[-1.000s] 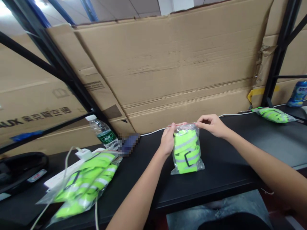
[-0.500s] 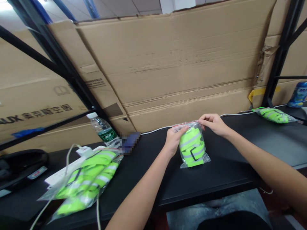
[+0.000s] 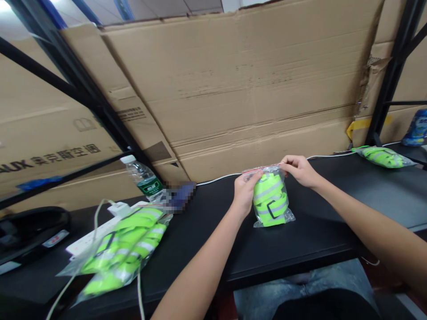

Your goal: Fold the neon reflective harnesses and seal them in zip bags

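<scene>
Between my hands, a clear zip bag (image 3: 290,216) stands upright over the black table, its red-lined seal at the top. Folded neon-green straps (image 3: 271,200) with silver reflective bands and a black buckle fill it. My left hand (image 3: 244,189) pinches the bag's upper left side, thumb across the front below the seal. At the top right corner, my right hand (image 3: 298,170) grips the seal edge between thumb and fingers. Whether the seal is fully closed cannot be made out.
More bagged green straps (image 3: 130,249) lie at the left by a white power strip (image 3: 90,235), a cable and a water bottle (image 3: 143,178). Another strap bag (image 3: 383,157) rests far right near a blue container (image 3: 415,129). Cardboard (image 3: 233,84) walls the back.
The bag and both hands have shifted slightly right and up in view. My right hand keeps its pinch at the seal's right corner, and the left still holds the left side.
</scene>
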{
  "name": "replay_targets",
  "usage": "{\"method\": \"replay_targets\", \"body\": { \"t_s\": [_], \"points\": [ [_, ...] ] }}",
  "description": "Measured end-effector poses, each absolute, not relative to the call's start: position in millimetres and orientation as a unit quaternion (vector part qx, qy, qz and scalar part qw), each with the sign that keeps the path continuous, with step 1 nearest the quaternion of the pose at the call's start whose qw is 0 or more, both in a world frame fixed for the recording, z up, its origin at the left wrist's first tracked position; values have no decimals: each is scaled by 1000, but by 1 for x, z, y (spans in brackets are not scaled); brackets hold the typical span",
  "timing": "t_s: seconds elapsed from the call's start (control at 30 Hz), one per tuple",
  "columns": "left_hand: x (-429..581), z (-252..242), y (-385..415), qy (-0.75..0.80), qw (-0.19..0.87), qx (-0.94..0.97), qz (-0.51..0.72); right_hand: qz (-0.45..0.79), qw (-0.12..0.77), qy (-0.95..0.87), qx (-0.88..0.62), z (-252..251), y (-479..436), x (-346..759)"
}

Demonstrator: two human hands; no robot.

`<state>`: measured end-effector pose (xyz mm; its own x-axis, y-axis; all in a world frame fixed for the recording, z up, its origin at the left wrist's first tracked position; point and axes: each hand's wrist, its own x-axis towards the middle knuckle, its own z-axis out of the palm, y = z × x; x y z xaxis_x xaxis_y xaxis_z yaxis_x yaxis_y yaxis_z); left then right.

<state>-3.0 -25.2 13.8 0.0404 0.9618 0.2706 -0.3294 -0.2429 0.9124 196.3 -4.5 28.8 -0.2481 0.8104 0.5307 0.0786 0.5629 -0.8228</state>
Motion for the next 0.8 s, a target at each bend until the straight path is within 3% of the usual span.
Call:
{"method": "replay_targets", "body": {
  "t_s": [0.5, 0.8],
  "points": [
    [7, 9, -32, 327, 506, 492, 629, 374, 497, -714, -322, 28, -9, 194],
    [7, 9, -33, 323, 509, 484, 634, 367, 531, -698, -310, 29, -11, 188]
  ]
}}
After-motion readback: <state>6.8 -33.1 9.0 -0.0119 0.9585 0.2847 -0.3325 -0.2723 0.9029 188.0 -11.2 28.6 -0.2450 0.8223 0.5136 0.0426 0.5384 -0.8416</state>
